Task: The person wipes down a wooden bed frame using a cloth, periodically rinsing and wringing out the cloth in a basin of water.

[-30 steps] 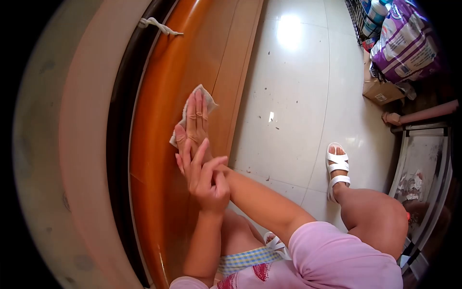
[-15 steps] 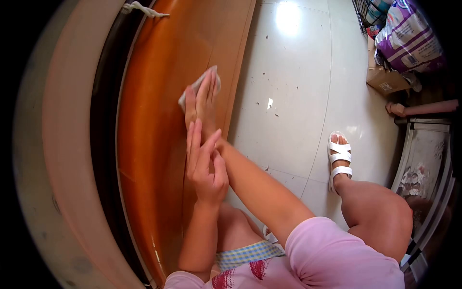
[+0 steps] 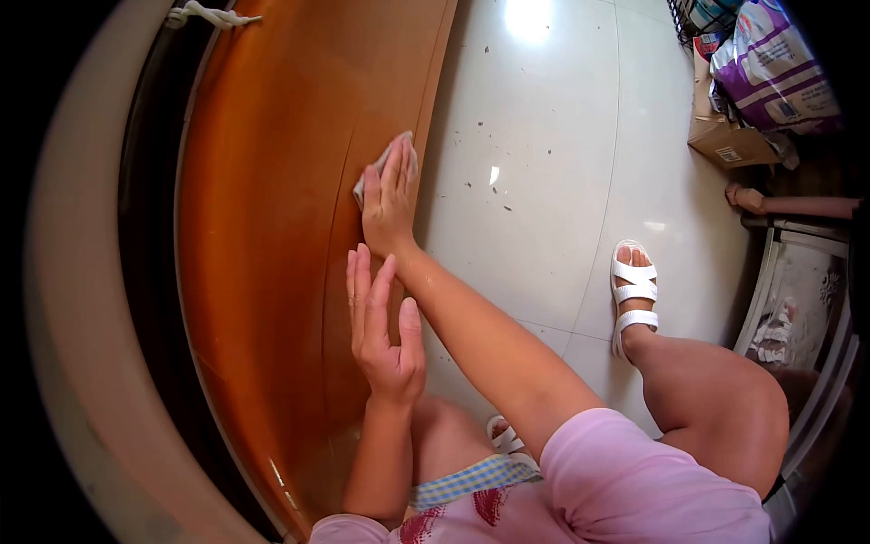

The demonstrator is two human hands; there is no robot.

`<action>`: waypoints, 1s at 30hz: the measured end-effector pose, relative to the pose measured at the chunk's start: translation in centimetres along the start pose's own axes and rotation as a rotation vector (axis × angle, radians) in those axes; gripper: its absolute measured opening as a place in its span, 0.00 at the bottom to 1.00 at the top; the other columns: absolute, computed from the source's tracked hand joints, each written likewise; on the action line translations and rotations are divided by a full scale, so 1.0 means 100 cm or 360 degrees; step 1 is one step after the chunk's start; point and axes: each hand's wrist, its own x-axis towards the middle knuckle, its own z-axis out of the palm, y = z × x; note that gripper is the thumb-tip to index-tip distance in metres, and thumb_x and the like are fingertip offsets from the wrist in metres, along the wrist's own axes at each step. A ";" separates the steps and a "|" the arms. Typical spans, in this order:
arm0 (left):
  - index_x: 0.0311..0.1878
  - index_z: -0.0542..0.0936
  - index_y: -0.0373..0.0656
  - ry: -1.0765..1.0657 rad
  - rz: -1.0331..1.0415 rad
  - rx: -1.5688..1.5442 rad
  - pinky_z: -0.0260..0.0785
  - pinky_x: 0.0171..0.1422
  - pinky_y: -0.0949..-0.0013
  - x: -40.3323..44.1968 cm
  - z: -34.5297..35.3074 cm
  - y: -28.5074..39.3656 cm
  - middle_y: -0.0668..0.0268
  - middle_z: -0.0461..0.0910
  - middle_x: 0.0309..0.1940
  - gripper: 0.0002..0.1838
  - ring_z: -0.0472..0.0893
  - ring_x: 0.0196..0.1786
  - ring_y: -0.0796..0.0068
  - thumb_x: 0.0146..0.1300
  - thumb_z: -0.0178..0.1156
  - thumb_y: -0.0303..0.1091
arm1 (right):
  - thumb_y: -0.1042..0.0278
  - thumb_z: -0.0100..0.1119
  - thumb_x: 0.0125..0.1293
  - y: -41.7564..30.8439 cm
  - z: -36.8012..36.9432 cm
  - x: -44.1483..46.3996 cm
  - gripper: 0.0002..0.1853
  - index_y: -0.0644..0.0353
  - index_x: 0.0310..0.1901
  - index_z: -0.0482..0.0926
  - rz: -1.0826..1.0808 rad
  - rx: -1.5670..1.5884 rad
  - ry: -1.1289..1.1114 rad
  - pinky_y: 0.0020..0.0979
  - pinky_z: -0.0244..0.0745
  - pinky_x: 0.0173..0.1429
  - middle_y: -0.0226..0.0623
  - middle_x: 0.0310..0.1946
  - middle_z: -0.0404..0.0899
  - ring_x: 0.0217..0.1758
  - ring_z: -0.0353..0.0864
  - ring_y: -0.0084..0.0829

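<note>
My right hand (image 3: 390, 201) lies over a whitish cloth (image 3: 411, 163) and presses it against an orange-brown wooden surface (image 3: 263, 199), close to the edge on the floor side. The cloth shows around the fingers. My left hand (image 3: 385, 340) is just below, near the right wrist, with its fingers spread and nothing in it. A white cord (image 3: 213, 15) is tied at the upper left, by the dark trim of the wood.
Pale floor tiles (image 3: 535, 118) with small dark bits lie right of the wood. A cardboard box (image 3: 734, 145), a purple and white package (image 3: 784, 72) and a glass-sided unit (image 3: 797, 299) stand at the right. My sandalled foot (image 3: 634, 290) is on the floor.
My right hand and the cloth have moved over the wood toward its floor-side edge. My left hand has come away from the right hand, its fingers straighter. The view has shifted slightly.
</note>
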 end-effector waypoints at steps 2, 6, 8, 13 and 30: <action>0.62 0.73 0.34 -0.0003 -0.0031 -0.0039 0.49 0.75 0.53 -0.003 0.003 -0.005 0.48 0.65 0.68 0.22 0.59 0.74 0.50 0.64 0.53 0.25 | 0.51 0.35 0.75 0.003 0.003 -0.028 0.37 0.70 0.73 0.38 -0.0001 -0.0067 -0.0048 0.44 0.30 0.79 0.56 0.76 0.33 0.79 0.30 0.51; 0.65 0.69 0.34 -0.0002 0.0018 0.0267 0.41 0.77 0.49 -0.003 -0.001 -0.007 0.49 0.65 0.68 0.25 0.58 0.74 0.50 0.64 0.52 0.29 | 0.52 0.35 0.75 -0.035 0.006 -0.070 0.36 0.69 0.73 0.38 -0.0216 0.0063 -0.0171 0.45 0.31 0.79 0.54 0.76 0.31 0.79 0.29 0.50; 0.65 0.69 0.33 0.0074 0.0046 0.0103 0.42 0.76 0.49 -0.002 -0.001 -0.009 0.50 0.65 0.68 0.25 0.58 0.74 0.51 0.64 0.52 0.29 | 0.52 0.35 0.75 -0.021 0.009 -0.053 0.37 0.67 0.74 0.37 -0.0410 -0.0059 -0.0150 0.45 0.31 0.79 0.53 0.76 0.30 0.80 0.29 0.50; 0.68 0.66 0.34 -0.0066 -0.0199 -0.0134 0.46 0.76 0.60 0.013 0.022 -0.017 0.51 0.59 0.72 0.26 0.54 0.76 0.56 0.65 0.51 0.27 | 0.50 0.34 0.75 0.008 0.003 -0.001 0.37 0.64 0.74 0.36 -0.0341 -0.0089 -0.0060 0.44 0.31 0.79 0.50 0.77 0.30 0.80 0.29 0.50; 0.62 0.70 0.28 0.0269 -0.0245 -0.0482 0.52 0.74 0.60 -0.004 0.044 -0.021 0.49 0.62 0.70 0.21 0.60 0.73 0.59 0.69 0.47 0.27 | 0.59 0.36 0.75 0.040 0.002 0.003 0.34 0.68 0.74 0.39 -0.0259 -0.0073 0.0041 0.44 0.33 0.79 0.54 0.76 0.35 0.79 0.33 0.51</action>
